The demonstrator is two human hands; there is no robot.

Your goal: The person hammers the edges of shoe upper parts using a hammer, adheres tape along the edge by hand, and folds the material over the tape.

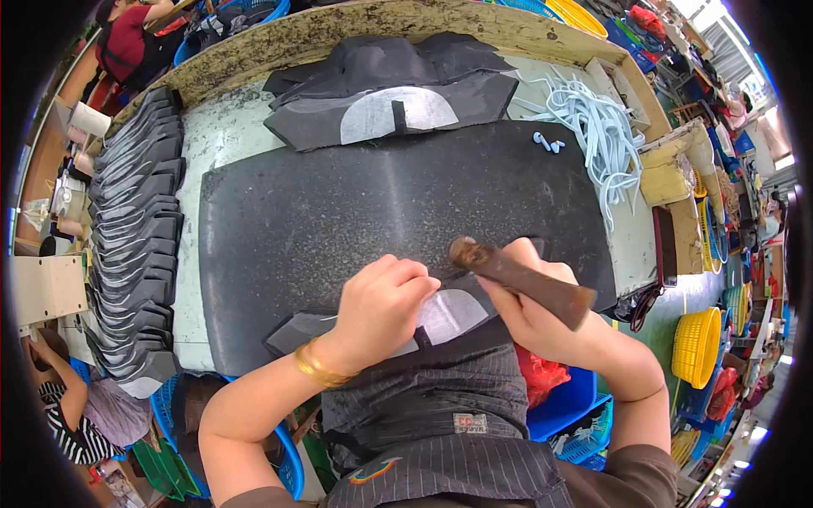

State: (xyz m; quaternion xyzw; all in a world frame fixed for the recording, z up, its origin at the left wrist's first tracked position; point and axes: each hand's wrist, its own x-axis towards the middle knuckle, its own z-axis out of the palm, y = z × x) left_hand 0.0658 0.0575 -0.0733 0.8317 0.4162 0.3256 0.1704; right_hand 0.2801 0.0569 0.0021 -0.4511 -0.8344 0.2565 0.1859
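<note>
My right hand (550,309) is wrapped round a hammer (529,284) with a worn brown head. Its round face points toward the middle of the dark mat. My left hand (385,305), fingers curled and pinched, is over a black upper piece (301,334) with a white half-round patch (453,315); what it pinches is hidden. This piece lies at the near edge of the black mat (339,212), partly under my hands. A similar piece (487,102) with a white patch lies on a pile of black pieces beyond the mat.
Overlapping black pieces (140,245) line the table's left side. Pale blue straps (584,118) lie heaped at the right, near small light-blue bits (549,144). A wooden board (356,38) edges the far side. Yellow baskets (696,347) stand beyond the right side.
</note>
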